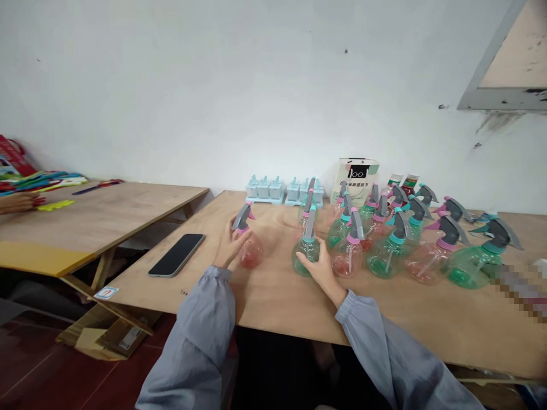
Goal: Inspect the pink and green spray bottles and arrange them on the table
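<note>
My left hand is closed round the neck and side of a clear pink spray bottle with a grey trigger head. The bottle is upright at the table. A clear green spray bottle with a turquoise collar stands to its right, gripped by my right hand, thumb across its front. My other right fingers are partly hidden behind it. Close to my right hand stands another pink spray bottle, the nearest of several pink and green ones in rows.
A phone lies left of my left hand. Pale blue popsicle molds and a printed paper bag stand along the wall. Two red bottles are behind the sprayers. At the left table, another person's hand touches colourful strips.
</note>
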Tool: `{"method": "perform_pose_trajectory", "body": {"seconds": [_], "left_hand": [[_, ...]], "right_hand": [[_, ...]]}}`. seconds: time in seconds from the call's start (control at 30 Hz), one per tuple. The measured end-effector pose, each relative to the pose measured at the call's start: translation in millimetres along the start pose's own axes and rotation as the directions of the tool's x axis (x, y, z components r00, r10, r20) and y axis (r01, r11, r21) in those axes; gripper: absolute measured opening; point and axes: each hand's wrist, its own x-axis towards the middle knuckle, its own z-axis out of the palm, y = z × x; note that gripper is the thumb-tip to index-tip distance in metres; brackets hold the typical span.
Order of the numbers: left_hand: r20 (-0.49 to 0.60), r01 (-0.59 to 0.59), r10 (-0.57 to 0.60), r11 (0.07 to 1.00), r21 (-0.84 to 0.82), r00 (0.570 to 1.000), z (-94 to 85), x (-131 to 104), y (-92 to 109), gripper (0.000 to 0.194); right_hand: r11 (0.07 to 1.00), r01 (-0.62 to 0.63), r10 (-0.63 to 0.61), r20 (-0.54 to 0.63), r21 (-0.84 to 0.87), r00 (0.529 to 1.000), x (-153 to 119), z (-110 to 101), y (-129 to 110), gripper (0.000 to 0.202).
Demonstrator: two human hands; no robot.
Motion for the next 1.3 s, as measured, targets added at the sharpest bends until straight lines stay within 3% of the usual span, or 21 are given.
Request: {"method": "perform_pose_trajectory", "body": {"seconds": [0.13, 0.23, 0.37, 0.5, 0.57, 0.73, 0.9, 1.0, 1.13, 1.2, 1.3], "left_hand": [[0.271, -0.037, 0.029, 0.999, 0.022, 0.962, -10.1, 27.7, 23.2, 0.076], [0.347, 0.012, -0.017, 1.0, 0.015, 0.938, -6.3, 39.1, 28.8, 0.072], [0.217, 0.068, -0.029, 0.982, -0.173, 0.976, -2.1, 30.3, 22.3, 0.043], [0.095, 0.079, -0.036, 0.867, -0.492, 0.995, -6.2, 16.1, 21.7, 0.03], [0.093, 0.101, -0.061, 0.845, -0.525, 0.994, -5.7, 12.5, 24.4, 0.03], [-0.084, 0.081, -0.152, 0.828, -0.555, 0.985, 6.5, 7.1, 29.0, 0.013], [0.095, 0.206, -0.183, 0.832, -0.515, 0.978, 11.6, 2.2, 36.4, 0.025], [0.089, 0.214, -0.196, 0.847, -0.486, 0.977, 12.6, 2.1, 36.5, 0.029], [0.034, 0.175, -0.179, 0.871, -0.459, 0.983, 15.6, 0.6, 32.5, 0.013], [0.092, 0.18, -0.156, 0.869, -0.461, 0.984, 17.2, -1.5, 33.3, 0.011], [0.191, 0.194, -0.119, 0.871, -0.451, 0.974, 19.3, -3.7, 38.4, 0.023]], "right_hand": [[1.0, -0.012, 0.012, -0.005, 0.004, 1.0, 0.6, 1.6, -0.1, 0.062], [1.0, -0.028, 0.028, 0.001, 0.001, 1.0, 0.8, 1.1, -1.3, 0.063], [0.999, -0.032, 0.032, 0.025, 0.021, 0.999, 0.4, 0.4, -2.2, 0.061], [0.998, -0.043, 0.041, 0.043, 0.035, 0.998, 0.5, 1.3, -2.7, 0.062], [0.998, -0.04, 0.038, 0.044, 0.043, 0.998, 0.6, 1.6, -3.4, 0.062], [0.998, -0.044, 0.041, 0.061, 0.051, 0.997, 0.8, 0.4, -7.6, 0.062], [0.996, -0.081, 0.076, 0.089, 0.049, 0.993, 1.5, -1.0, -10.4, 0.063], [0.996, -0.072, 0.067, 0.088, 0.053, 0.994, 1.8, -0.9, -9.3, 0.063], [0.996, -0.068, 0.064, 0.084, 0.049, 0.994, 1.5, -0.6, -7.3, 0.064], [0.996, -0.072, 0.068, 0.087, 0.043, 0.994, 1.2, -0.9, -6.9, 0.065], [0.997, -0.063, 0.06, 0.089, 0.034, 0.994, 1.1, -1.6, -6.6, 0.064]]}}
